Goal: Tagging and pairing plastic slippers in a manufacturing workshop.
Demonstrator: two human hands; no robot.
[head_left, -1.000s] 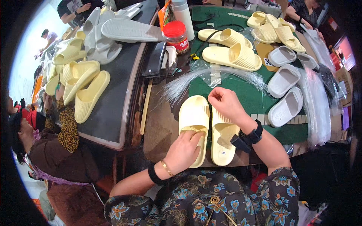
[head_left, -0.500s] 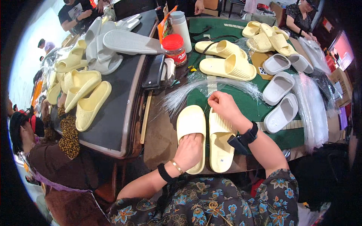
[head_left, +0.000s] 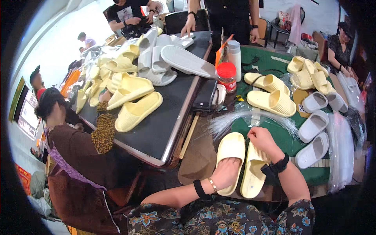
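Note:
Two pale yellow slippers lie side by side before me, toes pointing away. My left hand has its fingers tucked under the strap of the left slipper, holding it, and the fingertips are hidden inside. Over the toe of the right slipper is my right hand, its fingers pinched together; whatever is between them is too small to make out. A sheaf of thin clear plastic strands fans out just beyond both slippers.
Yellow slippers and grey slippers lie on the green mat, beside clear plastic bags. A red-lidded jar and white bottle stand farther back. A co-worker sits left at a dark table piled with slippers.
My view has swung left, so the scene sits farther right and lower. Both hands keep their places at the slippers. A standing person's hand now reaches toward the grey slippers at the back.

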